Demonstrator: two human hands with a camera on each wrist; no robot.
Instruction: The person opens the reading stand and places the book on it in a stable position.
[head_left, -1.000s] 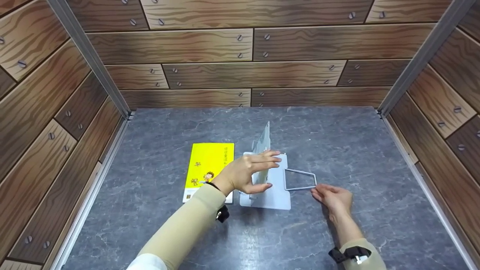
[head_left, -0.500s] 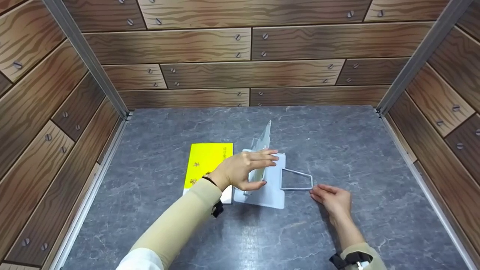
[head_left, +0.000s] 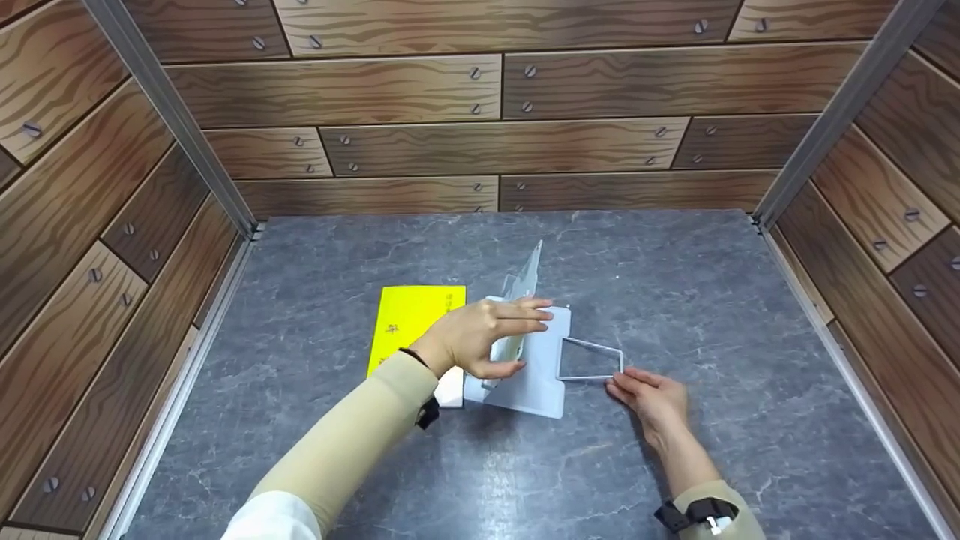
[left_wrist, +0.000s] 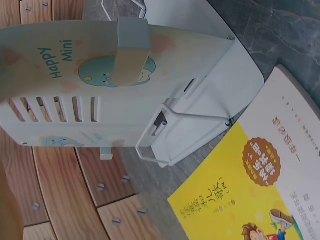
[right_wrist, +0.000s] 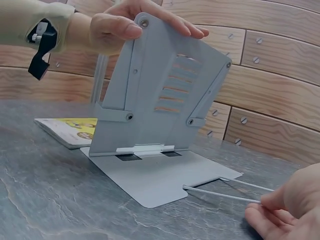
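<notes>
Left hand (head_left: 480,337) grips top edge of raised back panel (right_wrist: 165,90) of grey book stand (head_left: 536,379), fingers over one face, thumb on other; right hand (head_left: 649,397) pinches wire loop (head_left: 592,360) at stand's 3 o'clock; stand at table (head_left: 675,285) centre; yellow book (head_left: 409,319) flat at its 9 o'clock, touching base; judgement: panel up, stand apparently unsettled, book not yet on it.

This is looking like a staged recording booth rather than a lived-in room: wood-plank printed panels (head_left: 420,90) studded with drawn screws are enclosing three sides, aluminium corner posts (head_left: 169,120) are framing them, and a grey marble-patterned tabletop (head_left: 697,300) is forming the floor of the booth.
</notes>
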